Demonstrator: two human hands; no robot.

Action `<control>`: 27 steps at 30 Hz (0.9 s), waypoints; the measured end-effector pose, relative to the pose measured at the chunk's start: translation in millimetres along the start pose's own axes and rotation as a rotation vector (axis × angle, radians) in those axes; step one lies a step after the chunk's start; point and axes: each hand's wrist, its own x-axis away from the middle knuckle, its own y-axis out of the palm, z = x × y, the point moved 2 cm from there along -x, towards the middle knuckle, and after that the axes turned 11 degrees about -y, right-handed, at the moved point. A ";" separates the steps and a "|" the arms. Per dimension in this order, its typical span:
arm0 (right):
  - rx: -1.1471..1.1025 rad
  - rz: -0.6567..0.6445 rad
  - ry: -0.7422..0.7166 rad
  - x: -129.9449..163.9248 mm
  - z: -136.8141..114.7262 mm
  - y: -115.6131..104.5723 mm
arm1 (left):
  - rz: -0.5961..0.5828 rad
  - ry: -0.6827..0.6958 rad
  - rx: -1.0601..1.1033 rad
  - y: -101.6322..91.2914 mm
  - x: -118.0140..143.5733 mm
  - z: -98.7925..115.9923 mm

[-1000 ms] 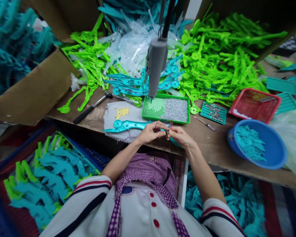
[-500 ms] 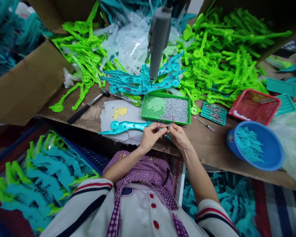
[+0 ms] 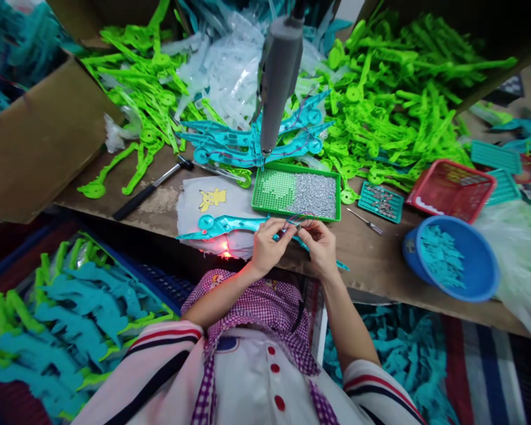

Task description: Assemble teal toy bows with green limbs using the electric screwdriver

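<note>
Head view:
Left hand [image 3: 269,247]: grip pinched on thin wires [image 3: 297,221] (red and dark strands).
Right hand [image 3: 320,248]: pinching the same wires.
Teal part [image 3: 223,225]: flat on surface [image 3: 371,260], under both hands.
Green tray [image 3: 296,193]: just behind.

Head-worn view, steeply down onto workbench [image 3: 380,260]
</note>
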 end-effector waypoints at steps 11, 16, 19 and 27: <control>-0.147 -0.190 0.214 -3.5 -1.3 -4.3 | -0.146 0.137 -0.162 -5.3 -6.5 -14.2; 0.029 -0.121 0.111 4.1 -0.7 -25.6 | -0.283 -0.006 -0.147 -25.1 1.9 0.3; 0.139 0.118 0.042 3.4 -1.7 -37.7 | -0.514 -0.070 -0.242 -61.5 20.4 10.2; 0.242 0.200 -0.163 -36.6 -11.8 -16.9 | -0.416 -0.575 -0.072 -141.5 63.0 -12.7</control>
